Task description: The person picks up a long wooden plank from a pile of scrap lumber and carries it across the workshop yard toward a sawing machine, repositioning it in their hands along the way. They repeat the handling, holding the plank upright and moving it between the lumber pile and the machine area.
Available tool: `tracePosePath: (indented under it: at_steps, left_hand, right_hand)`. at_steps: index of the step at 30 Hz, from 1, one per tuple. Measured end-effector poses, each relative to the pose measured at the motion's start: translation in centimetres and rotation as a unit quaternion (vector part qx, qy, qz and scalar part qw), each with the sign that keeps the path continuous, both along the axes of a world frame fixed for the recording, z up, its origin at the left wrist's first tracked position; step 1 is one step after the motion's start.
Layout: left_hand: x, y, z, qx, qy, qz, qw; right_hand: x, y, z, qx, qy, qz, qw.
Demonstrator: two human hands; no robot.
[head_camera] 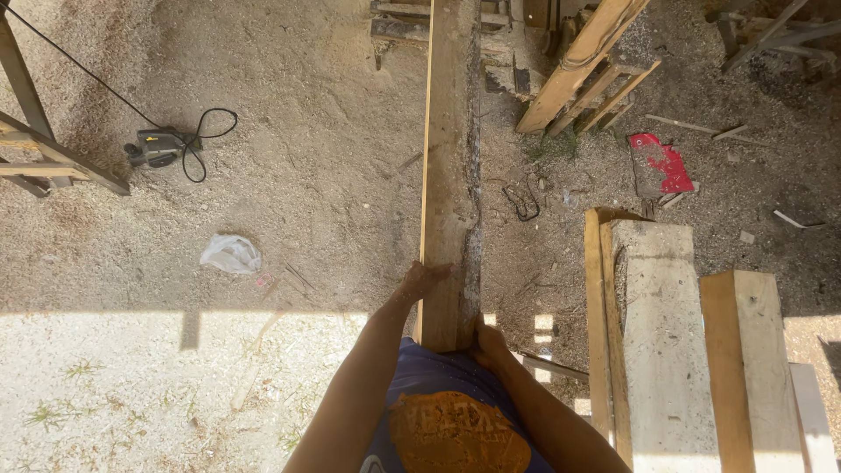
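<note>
A long wooden plank (pixel 449 149) with a rough bark edge runs from my body straight away toward the top of the view, held above the sawdust-covered ground. My left hand (pixel 422 281) grips its left edge near the close end. My right hand (pixel 488 342) holds the right corner of the plank's close end, against my blue shirt with an orange print.
Stacked thick beams (pixel 666 350) stand at the right. A power tool (pixel 156 147) with a black cord lies at the left by a wooden frame (pixel 35 149). A white crumpled bag (pixel 231 254), a red piece (pixel 661 162) and a leaning pallet (pixel 587 70) lie about.
</note>
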State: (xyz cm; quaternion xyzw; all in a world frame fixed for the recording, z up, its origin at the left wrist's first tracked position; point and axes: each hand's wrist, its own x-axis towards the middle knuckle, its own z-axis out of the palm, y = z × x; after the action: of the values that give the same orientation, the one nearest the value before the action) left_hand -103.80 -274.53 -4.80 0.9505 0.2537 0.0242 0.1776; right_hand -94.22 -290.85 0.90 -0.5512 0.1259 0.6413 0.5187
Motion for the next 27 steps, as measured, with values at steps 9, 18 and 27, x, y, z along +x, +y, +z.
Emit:
tracePosePath:
  at_steps: [9, 18, 27]
  left_hand:
    - [-1.2, 0.9, -1.1, 0.062, 0.031, -0.021, 0.997]
    - [-2.5, 1.5, -1.7, 0.059, -0.064, -0.011, 0.996]
    - [0.6, 0.5, -0.8, -0.037, 0.006, 0.056, 0.998]
  right_hand:
    - [-1.5, 0.7, -1.3, -0.033, 0.009, 0.003, 0.999]
    - [-1.6, 0.9, -1.9, 0.01, 0.036, 0.061, 0.997]
    - [0.9, -0.7, -1.8, -0.02, -0.029, 0.056, 0.998]
